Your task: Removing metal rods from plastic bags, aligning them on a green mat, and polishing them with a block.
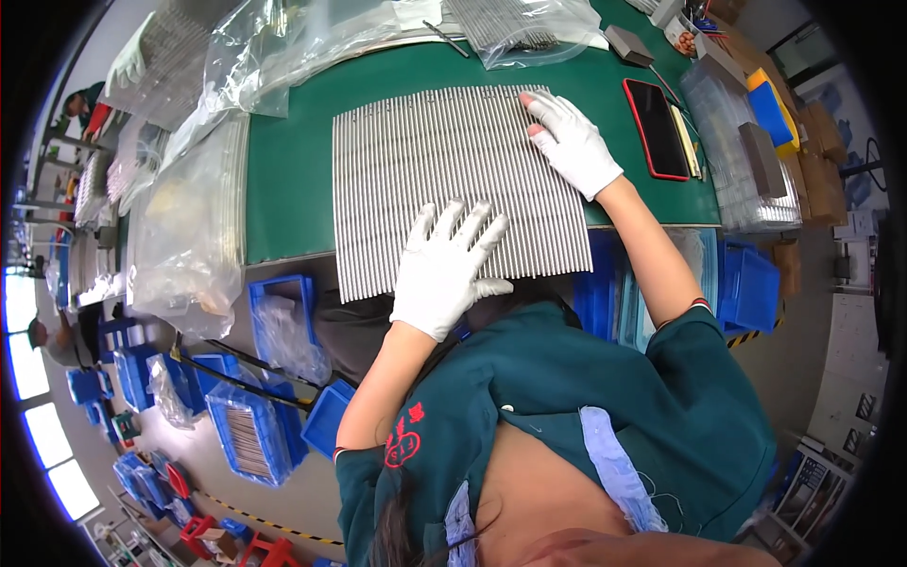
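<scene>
White on gloved fingers (450, 219); beneath, silver-grey stripes on slatted sheet (416, 161); beyond, green tabletop (293, 189); far left, seemingly blue on blurred bins (83, 386).

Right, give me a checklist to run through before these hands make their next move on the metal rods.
1. Left hand resting on the metal rods: ok.
2. Right hand at their far right corner: ok.
3. Right glove covering every fingertip: not ok, the thumb tip is bare.
4. Rods fully on the green table: not ok, near ends overhang.
5. Phone apart from the rods: ok.
6. Rods' undersides: cannot tell, hidden.
</scene>
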Action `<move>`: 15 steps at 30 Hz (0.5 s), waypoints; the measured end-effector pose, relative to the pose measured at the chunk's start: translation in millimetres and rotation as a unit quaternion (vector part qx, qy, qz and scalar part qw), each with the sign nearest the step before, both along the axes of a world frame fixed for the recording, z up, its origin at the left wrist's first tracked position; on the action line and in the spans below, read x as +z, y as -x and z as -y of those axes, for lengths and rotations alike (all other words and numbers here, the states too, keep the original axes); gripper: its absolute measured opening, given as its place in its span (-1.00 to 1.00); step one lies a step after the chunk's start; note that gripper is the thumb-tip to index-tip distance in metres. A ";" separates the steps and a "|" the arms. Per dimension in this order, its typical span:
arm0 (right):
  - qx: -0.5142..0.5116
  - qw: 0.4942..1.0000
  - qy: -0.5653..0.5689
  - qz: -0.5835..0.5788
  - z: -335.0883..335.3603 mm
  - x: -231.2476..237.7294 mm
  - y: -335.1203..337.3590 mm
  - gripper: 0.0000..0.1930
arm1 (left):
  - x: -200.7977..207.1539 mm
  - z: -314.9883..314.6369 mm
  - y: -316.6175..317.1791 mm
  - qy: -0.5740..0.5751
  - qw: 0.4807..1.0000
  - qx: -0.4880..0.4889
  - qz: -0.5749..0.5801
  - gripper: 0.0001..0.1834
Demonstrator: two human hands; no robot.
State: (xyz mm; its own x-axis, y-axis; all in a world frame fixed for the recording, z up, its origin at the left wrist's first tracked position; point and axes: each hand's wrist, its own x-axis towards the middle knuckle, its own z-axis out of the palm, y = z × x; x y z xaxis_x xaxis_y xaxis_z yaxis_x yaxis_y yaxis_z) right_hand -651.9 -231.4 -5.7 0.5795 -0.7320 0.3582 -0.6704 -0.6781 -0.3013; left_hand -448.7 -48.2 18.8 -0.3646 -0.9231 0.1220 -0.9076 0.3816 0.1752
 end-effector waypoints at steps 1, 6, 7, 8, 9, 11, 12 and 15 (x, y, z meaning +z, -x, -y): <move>-0.019 0.997 -0.024 0.073 2.1 -2.8 1.2 -0.58 | 0.2 -1.5 -0.5 0.001 1.000 0.001 -0.011 -0.13; -0.107 0.917 -0.047 0.382 17.1 -15.9 3.4 -0.70 | -4.4 -31.9 3.7 0.039 0.999 0.006 -0.010 -0.29; -0.109 0.913 -0.029 0.392 20.5 -18.9 5.7 -0.70 | -7.0 -41.8 5.3 0.050 0.998 0.004 -0.025 -0.36; -0.112 0.909 -0.011 0.402 21.9 -20.3 8.4 -0.70 | -12.6 -51.2 3.9 0.059 0.997 -0.011 -0.039 -0.38; -0.123 0.909 0.002 0.398 17.8 -14.8 6.6 -0.70 | -15.0 -60.5 2.0 0.069 0.996 -0.023 -0.052 -0.41; -0.117 0.908 0.032 0.401 15.8 -12.4 4.4 -0.71 | -28.0 -85.8 0.2 0.093 0.973 0.026 -0.211 -0.55; -0.113 0.910 -0.014 0.398 10.7 -6.6 2.8 -0.66 | -41.0 -100.2 2.3 0.123 0.955 0.080 -0.259 -0.59; -0.110 0.911 0.002 0.398 8.6 -6.6 3.7 -0.66 | -70.2 -128.9 -0.5 0.142 0.943 0.200 -0.226 -0.67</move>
